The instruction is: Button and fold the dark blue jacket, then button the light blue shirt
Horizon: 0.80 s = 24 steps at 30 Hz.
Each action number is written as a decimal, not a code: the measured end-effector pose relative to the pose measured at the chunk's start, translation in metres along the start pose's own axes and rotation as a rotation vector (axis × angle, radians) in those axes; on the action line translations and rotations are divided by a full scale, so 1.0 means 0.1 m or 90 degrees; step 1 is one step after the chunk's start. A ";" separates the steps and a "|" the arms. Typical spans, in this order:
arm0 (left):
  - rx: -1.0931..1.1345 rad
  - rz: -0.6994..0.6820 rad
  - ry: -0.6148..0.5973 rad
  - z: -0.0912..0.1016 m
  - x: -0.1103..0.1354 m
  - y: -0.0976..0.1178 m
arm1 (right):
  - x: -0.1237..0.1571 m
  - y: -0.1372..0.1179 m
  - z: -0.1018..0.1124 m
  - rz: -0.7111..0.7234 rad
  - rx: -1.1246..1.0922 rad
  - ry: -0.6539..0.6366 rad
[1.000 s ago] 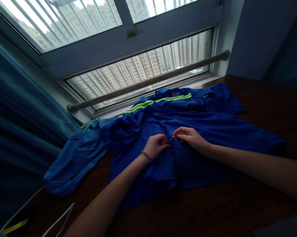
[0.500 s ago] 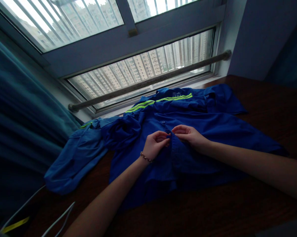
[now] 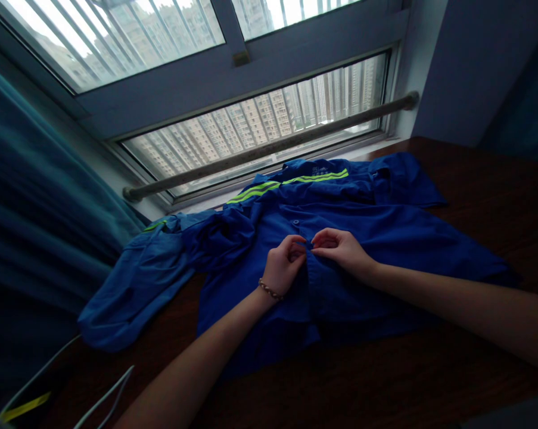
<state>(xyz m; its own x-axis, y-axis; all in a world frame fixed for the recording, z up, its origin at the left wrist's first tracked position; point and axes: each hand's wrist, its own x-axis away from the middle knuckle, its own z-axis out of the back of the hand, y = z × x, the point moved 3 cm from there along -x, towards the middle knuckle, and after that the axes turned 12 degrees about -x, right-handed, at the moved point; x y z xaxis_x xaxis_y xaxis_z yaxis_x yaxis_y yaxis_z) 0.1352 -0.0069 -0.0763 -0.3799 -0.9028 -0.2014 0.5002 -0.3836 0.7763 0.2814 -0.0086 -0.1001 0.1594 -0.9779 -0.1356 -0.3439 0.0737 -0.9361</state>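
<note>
A blue work jacket [image 3: 269, 256] with yellow-green reflective stripes lies spread front up, its collar end toward the window. My left hand [image 3: 287, 260], with a braided bracelet at the wrist, is at the front placket, its thumb and forefinger curled in a pinch on the cloth. Facing it from the right, my right hand [image 3: 342, 251] pinches the placket as well, fingertips almost meeting those of the left. A small round button [image 3: 296, 222] shows just above the hands. Whatever lies between the fingertips is too dark and small to make out.
The jacket rests on a dark brown wooden table [image 3: 483, 196]. Behind it are a window and a metal rail [image 3: 269, 148]. A blue curtain [image 3: 40, 226] hangs at the left. White cables [image 3: 108, 396] and a yellow strip [image 3: 27, 407] lie at the lower left.
The raised flap of the placket between my hands now lies flatter. My left hand has turned slightly and shifted a little to the right; my right hand has barely moved.
</note>
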 end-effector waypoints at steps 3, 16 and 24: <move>0.027 0.017 -0.007 0.00 0.01 0.04 | -0.01 0.02 0.01 0.031 0.047 0.001; 0.316 0.333 0.035 -0.11 0.01 -0.11 | 0.16 -0.17 -0.16 0.201 0.348 -0.023; 0.454 0.431 0.053 -0.09 0.04 -0.10 | 0.18 -0.17 -0.16 0.225 0.357 -0.021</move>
<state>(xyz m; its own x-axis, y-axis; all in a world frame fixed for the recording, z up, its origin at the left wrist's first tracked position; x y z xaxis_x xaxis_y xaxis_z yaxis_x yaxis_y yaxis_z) 0.1358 -0.0083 -0.0900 -0.1162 -0.9099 0.3983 -0.0045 0.4015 0.9158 0.2758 -0.0302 -0.0814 0.1571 -0.8705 -0.4664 0.1518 0.4879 -0.8596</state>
